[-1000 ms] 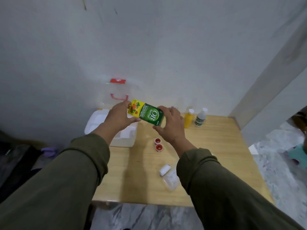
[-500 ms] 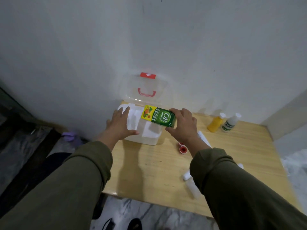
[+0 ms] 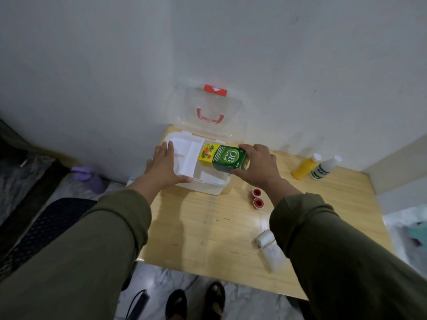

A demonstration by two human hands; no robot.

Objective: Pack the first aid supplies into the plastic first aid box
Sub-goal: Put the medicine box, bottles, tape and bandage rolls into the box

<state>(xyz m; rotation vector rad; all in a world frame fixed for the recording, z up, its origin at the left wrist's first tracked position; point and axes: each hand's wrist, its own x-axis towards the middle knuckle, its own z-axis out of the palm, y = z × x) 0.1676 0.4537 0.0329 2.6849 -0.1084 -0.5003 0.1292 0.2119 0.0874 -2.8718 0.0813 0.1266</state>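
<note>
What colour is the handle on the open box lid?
Red handle, seen in the head view.

Box (image 3: 203, 189): white, frame centre, lid (image 3: 208, 112) open against the wall.
Carton (image 3: 223, 159): green and yellow, over the box's right part, gripped by right hand (image 3: 260, 168).
Left hand (image 3: 163, 167): flat on the box's left edge.
Bottles: yellow (image 3: 305, 167), white (image 3: 324, 168), right of centre.
Red caps (image 3: 257, 197): below the right hand.
Rolls (image 3: 269, 247): lower right.
Table (image 3: 208, 239): wood.
</note>
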